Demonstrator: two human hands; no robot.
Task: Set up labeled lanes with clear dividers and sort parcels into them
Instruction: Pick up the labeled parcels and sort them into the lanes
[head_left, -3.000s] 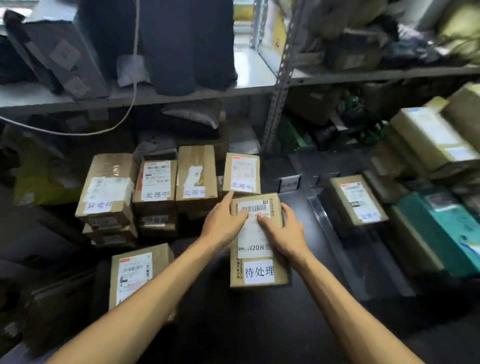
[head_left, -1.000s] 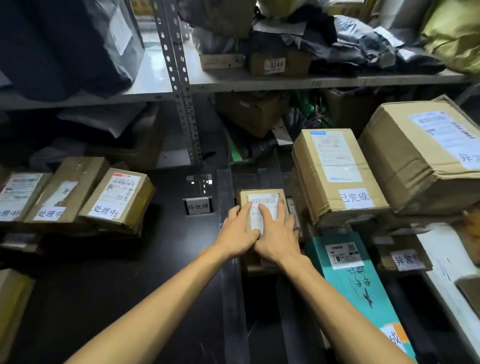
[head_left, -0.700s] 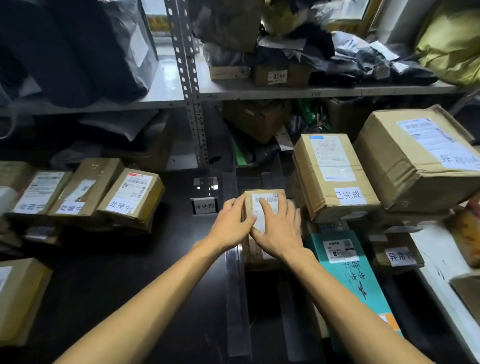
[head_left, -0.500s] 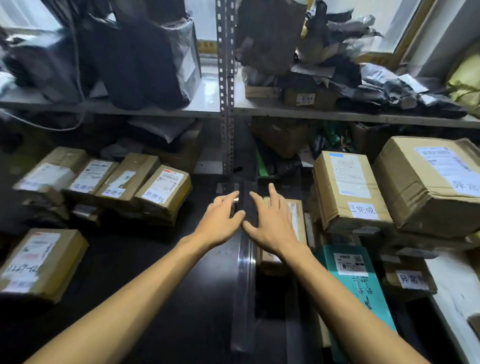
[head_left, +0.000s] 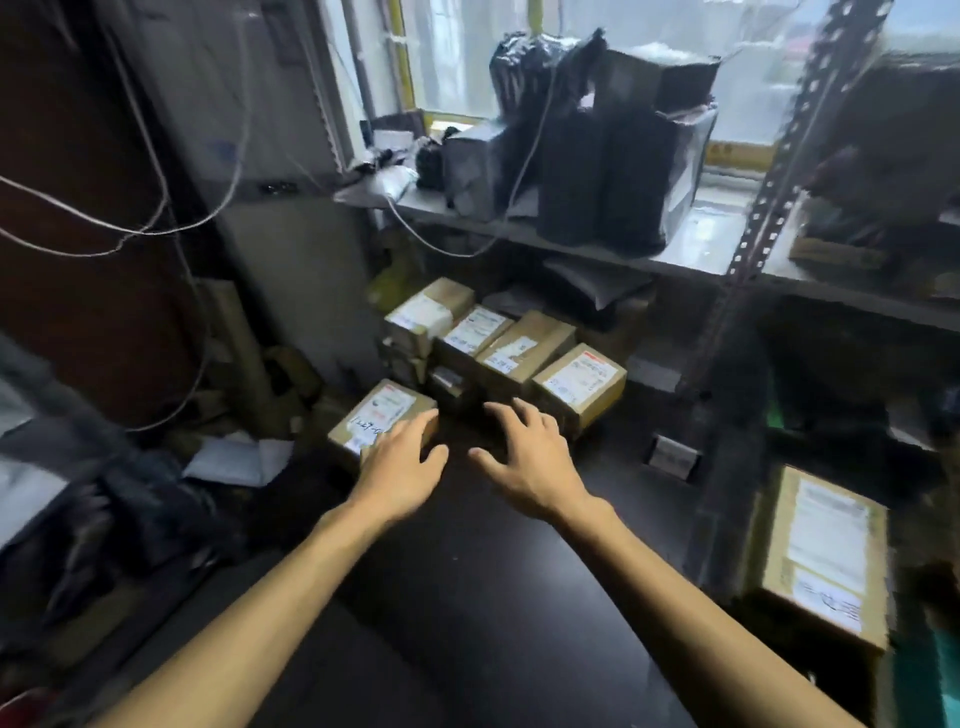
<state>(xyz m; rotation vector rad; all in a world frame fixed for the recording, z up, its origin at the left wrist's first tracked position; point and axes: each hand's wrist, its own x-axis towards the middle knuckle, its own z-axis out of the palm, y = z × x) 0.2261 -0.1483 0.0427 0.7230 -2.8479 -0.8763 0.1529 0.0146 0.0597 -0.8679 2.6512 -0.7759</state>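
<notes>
Both arms reach forward over a dark table (head_left: 467, 597). My left hand (head_left: 402, 462) has straight fingers, and its fingertips overlap the near corner of a lone cardboard parcel (head_left: 374, 415) with a white label. My right hand (head_left: 524, 460) hovers with fingers spread and holds nothing. Just beyond it, several labelled cardboard parcels (head_left: 519, 348) lie in a row. A small lane label stand (head_left: 672, 453) sits to the right. Another parcel (head_left: 826, 551) lies at the far right, where my hands were a moment ago.
A metal shelf (head_left: 597, 249) above the table carries black-wrapped packages (head_left: 613, 161). A perforated upright post (head_left: 769, 208) stands at the right. Cables (head_left: 130, 228) hang at the left over bags and paper clutter (head_left: 239, 460) on the floor.
Both hands let go of the parcel in the right lane. The view swung left. My hands now reach toward the lone parcel at the left.
</notes>
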